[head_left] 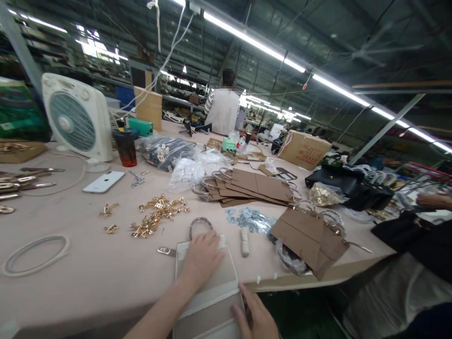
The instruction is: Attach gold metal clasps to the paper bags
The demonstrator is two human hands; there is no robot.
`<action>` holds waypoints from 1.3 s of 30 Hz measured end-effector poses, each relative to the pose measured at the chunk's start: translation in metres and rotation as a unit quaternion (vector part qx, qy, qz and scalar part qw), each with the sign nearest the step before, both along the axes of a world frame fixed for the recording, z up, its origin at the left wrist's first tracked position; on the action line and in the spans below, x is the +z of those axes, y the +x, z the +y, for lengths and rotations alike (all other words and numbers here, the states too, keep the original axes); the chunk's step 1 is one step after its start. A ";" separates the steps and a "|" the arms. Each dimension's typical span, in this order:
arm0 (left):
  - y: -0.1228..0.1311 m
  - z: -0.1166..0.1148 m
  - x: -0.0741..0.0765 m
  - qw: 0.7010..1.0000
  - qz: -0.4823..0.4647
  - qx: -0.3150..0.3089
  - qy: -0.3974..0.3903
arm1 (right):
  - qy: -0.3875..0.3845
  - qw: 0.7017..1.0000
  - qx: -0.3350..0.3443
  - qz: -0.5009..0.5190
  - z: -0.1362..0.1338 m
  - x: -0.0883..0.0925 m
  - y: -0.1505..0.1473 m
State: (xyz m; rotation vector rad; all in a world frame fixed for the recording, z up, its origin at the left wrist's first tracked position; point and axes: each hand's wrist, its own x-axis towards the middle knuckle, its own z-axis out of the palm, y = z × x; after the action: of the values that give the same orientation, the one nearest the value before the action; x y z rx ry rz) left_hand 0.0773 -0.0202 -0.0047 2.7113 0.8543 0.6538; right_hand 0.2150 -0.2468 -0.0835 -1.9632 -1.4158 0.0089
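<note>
The fingers [211, 239] of the left hand [202, 261] lie stretched out and nearly flat on a beige bag piece [221, 277], pinching nothing; those of the right hand [259, 318] are at its right edge, thumb and forefinger set apart, and I cannot tell if they pinch it. The bench [106, 292] is the largest thing, and the near end of the bag piece seems to reach past its front edge, so the piece could tip or slide down if the left hand pressed too lightly. To the right, a pile of brown bag pieces [300, 230] lies close to the same edge, and a knock could send the nearest one over. The beige piece itself is at the middle of the front edge; its pale band [215, 297] could crease if the two hands press unevenly. At its far end a curved handle [200, 222] arches up and could bend if it were pushed against something. A pale wrapped bar [244, 242], just beside on the right, could roll if touched. On the left, a strap with a metal plate [165, 251] sticks out and could catch. The smallest, the gold fittings [158, 214] beyond, could scatter, or scratch the piece if one came underneath.
</note>
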 end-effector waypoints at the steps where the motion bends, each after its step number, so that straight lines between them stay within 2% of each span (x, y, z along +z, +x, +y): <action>1: 0.002 0.000 0.000 1.000 0.000 0.005 -0.003 | 0.011 1.000 -0.009 0.000 0.004 0.012 0.003; 4: 0.005 -0.001 -0.001 1.000 -0.005 0.012 -0.003 | 0.049 0.997 -0.047 0.043 0.028 0.056 0.013; 6: 0.005 0.000 -0.002 1.000 -0.012 0.014 0.001 | 0.067 0.993 -0.038 0.086 0.054 0.081 0.024; 9: 0.006 0.001 -0.002 1.000 -0.020 0.014 0.005 | 0.093 0.988 -0.003 0.120 0.101 0.102 0.051; 12: 0.006 0.001 0.000 0.999 -0.030 0.014 -0.002 | 0.063 0.992 0.029 0.106 0.146 0.101 0.082; 14: 0.006 0.001 0.001 0.999 -0.038 0.016 -0.009 | 0.010 0.996 0.044 0.072 0.172 0.094 0.100; 16: 0.006 0.002 -0.001 0.999 -0.044 0.019 -0.018 | -0.040 0.997 0.057 0.042 0.192 0.087 0.112; 19: 0.007 0.004 -0.005 0.998 -0.045 0.021 -0.032 | -0.076 0.994 0.076 0.026 0.213 0.081 0.121; 23: 0.008 0.006 -0.007 0.998 -0.045 0.023 -0.038 | -0.103 0.990 0.087 0.039 0.227 0.076 0.126; 28: 0.008 0.004 -0.004 0.999 -0.036 0.024 -0.032 | -0.111 0.989 0.061 0.073 0.234 0.070 0.127; 31: 0.009 0.003 -0.002 0.999 -0.032 0.028 -0.024 | -0.092 0.991 0.047 0.082 0.230 0.072 0.119; 34: 0.009 0.003 -0.002 0.999 -0.021 0.028 -0.024 | -0.064 0.992 0.046 0.098 0.215 0.078 0.102; 36: 0.009 0.002 -0.002 0.999 -0.021 0.024 -0.020 | -0.034 0.982 0.061 0.178 0.200 0.083 0.086; 39: 0.006 0.001 -0.002 0.999 -0.034 0.016 -0.015 | -0.005 0.930 0.101 0.354 0.177 0.085 0.060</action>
State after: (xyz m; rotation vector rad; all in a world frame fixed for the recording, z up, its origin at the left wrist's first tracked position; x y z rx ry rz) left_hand 0.0835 -0.0188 -0.0065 2.6385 0.8850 0.7286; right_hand 0.2752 -0.0702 0.0014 -1.5621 -1.1051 0.7449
